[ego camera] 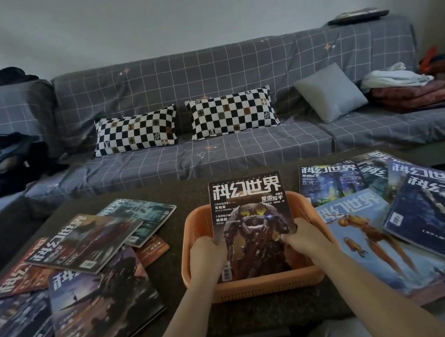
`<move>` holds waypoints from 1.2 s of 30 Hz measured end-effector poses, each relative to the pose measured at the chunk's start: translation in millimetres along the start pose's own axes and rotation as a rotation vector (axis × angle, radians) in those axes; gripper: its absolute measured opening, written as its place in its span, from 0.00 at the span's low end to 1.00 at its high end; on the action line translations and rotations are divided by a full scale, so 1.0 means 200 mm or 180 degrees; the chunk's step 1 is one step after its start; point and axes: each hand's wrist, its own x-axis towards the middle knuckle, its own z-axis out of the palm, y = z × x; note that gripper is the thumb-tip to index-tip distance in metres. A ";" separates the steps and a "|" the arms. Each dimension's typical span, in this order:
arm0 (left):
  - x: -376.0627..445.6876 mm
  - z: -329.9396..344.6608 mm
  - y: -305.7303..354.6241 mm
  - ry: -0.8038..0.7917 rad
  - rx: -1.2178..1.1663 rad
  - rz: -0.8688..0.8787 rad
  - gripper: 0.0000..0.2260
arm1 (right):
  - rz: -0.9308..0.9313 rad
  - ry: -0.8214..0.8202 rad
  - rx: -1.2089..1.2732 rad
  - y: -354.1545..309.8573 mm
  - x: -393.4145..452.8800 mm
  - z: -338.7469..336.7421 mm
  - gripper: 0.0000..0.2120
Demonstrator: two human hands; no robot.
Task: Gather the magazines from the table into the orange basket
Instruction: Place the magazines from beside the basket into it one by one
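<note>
- The left hand (202, 251) and the right hand (306, 235) each grip a side of a robot-cover magazine (251, 221).
- The magazine stands tilted in the orange basket (259, 286) on the dark tabletop (170, 271).
- More magazines lie in a left pile (87, 271) and a right pile (409, 217).

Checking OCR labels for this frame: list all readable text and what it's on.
"科幻世界": masthead of the robot-cover magazine, held by left hand and right hand in the orange basket.
"朱柏青", "杨晚晴": same cover, left side.
"WRITER": same cover, right side.
"科幻世界": light blue magazine on the right.
The other magazines' mastheads are tilted or cut off; the small print and barcodes are too small to read.
</note>
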 end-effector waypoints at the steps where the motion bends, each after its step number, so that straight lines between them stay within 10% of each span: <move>1: 0.00 0.00 0.00 -0.0012 -0.0033 -0.0058 0.13 | 0.0014 -0.0031 0.0062 0.00 0.00 0.00 0.08; 14: -0.02 -0.01 0.03 -0.0090 -0.0187 -0.0203 0.17 | 0.0072 -0.0246 0.0498 0.02 0.01 0.00 0.09; 22: -0.10 -0.09 0.05 0.0299 -0.0326 0.0560 0.09 | -0.0664 0.0674 0.0219 -0.08 -0.07 0.08 0.26; 36: 0.10 -0.60 -0.36 0.1016 -0.0799 0.0420 0.15 | -0.1705 -0.0290 0.0189 -0.63 -0.05 0.65 0.17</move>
